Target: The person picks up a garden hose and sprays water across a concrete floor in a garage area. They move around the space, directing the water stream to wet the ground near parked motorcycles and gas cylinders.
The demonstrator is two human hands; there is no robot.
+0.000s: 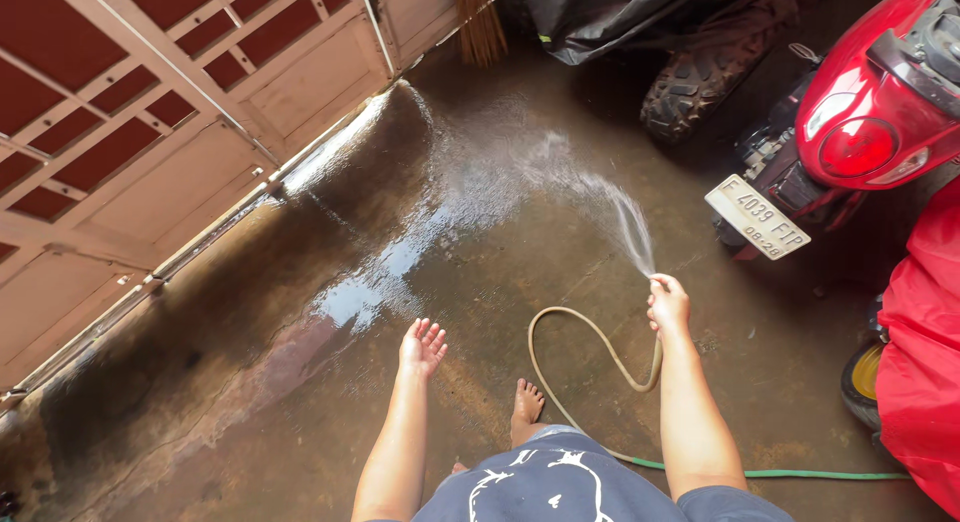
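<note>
Fingers of right hand [668, 304] grip the spraying hose [600, 344]; left hand [422, 348] hangs spread, empty.

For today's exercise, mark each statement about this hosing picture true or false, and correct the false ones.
1. The right hand grips the hose. True.
2. The left hand holds a broom. False: it is open and empty; a broom leans far off by the gate.
3. Water sprays toward the gate. True.
4. The floor is dry all over. False: it is wet and shiny.
5. The motorbike is blue. False: red.
</note>
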